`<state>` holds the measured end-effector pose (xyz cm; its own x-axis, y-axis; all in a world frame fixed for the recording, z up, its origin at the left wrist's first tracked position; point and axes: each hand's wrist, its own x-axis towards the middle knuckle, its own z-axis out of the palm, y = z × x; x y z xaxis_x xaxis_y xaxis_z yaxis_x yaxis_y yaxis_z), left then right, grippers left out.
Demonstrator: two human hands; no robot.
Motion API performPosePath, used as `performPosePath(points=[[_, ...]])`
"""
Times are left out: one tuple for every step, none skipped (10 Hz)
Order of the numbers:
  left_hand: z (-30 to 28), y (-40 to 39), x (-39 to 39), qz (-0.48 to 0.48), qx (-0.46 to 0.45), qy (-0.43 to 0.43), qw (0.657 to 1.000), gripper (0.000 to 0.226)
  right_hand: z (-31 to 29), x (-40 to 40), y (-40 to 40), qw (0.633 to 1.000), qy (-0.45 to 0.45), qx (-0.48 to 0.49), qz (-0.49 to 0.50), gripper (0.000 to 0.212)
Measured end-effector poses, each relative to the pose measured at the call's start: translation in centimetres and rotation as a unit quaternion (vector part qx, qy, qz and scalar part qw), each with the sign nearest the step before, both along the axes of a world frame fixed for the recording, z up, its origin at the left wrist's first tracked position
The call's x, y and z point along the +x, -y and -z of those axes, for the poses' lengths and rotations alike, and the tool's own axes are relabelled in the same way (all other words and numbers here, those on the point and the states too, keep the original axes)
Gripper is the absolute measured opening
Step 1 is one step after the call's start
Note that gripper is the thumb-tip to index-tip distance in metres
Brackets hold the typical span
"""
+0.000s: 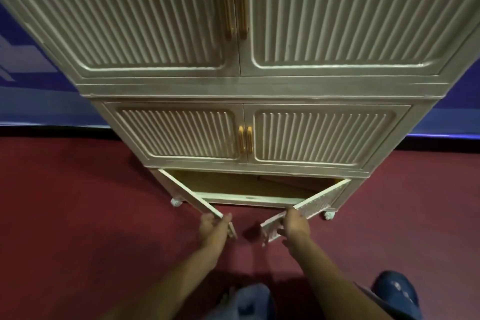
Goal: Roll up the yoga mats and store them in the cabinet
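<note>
Left grip (213, 225) and right grip (294, 223) each curled round the edge of a bottom door, both doors swung out from the cabinet (239, 88). Below the cabinet, red carpet (78, 202).

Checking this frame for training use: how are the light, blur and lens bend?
Head view: dim, warm light; wide-angle bend splays the cabinet outward toward the top; left hand and right hand on the bottom doors look slightly smeared; soft shadow on the carpet between them.
</note>
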<state>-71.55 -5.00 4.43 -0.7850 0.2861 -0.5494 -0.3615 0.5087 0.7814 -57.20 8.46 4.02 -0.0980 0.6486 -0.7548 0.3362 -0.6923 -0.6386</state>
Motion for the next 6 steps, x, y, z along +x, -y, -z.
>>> performPosePath(points=[[-0.3,-4.7,-1.1,0.026,0.06,0.061,0.996,0.02,-2.5,-3.2,-1.7,0.997,-0.064,-0.02,0.026,0.027],[-1.0,-8.6,-2.6,0.043,0.145,0.1,0.983,0.011,-3.7,-5.4,-3.4,0.994,-0.102,-0.032,0.03,0.021],[0.2,-9.7,-2.7,0.128,0.141,0.074,0.979,0.057,-3.8,-6.5,-3.5,0.991,-0.133,-0.008,0.0,0.026],[0.6,-7.8,-2.9,0.23,0.088,0.068,0.967,0.112,-3.4,-7.2,-2.4,0.985,-0.17,0.008,-0.034,0.076],[0.4,-5.3,-4.5,0.363,-0.016,0.032,0.931,0.093,-2.7,-7.1,-1.7,0.985,-0.166,0.007,-0.037,0.078],[0.2,-0.9,-4.9,0.452,-0.127,-0.027,0.883,0.065,-2.2,-5.0,-1.0,0.998,-0.036,0.042,-0.043,0.043]])
